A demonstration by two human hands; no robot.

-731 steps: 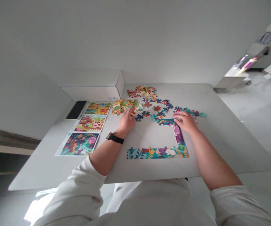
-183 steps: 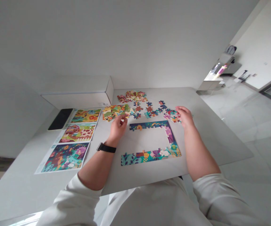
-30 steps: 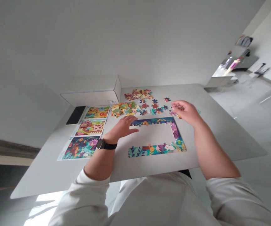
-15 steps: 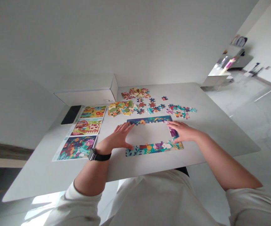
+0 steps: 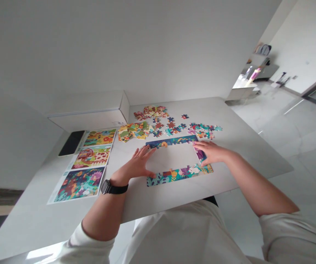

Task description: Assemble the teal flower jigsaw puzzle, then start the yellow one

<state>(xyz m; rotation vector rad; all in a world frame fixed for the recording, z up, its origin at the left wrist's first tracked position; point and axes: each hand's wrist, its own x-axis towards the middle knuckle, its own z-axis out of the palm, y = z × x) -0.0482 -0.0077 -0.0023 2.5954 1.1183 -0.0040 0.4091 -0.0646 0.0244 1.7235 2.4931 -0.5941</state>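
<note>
Across the bench (image 5: 246, 154), the left hand (image 5: 136, 165) spreads wide beside the jigsaw border (image 5: 180, 174); the right hand (image 5: 211, 153) lies open on it, apparently holding nothing: light, even pressure suits.

I find the left hand (image 5: 136, 165) and right hand (image 5: 211, 153) over the puzzle border (image 5: 180, 175), which lies between them and the far bench. Loose pieces (image 5: 171, 128) obstruct beyond it; picture sheets (image 5: 79, 184) obstruct leftward, with a phone (image 5: 71, 143) and white box (image 5: 88, 119) behind. I confirm a passable route over the bench (image 5: 243, 157), right of the border.
</note>
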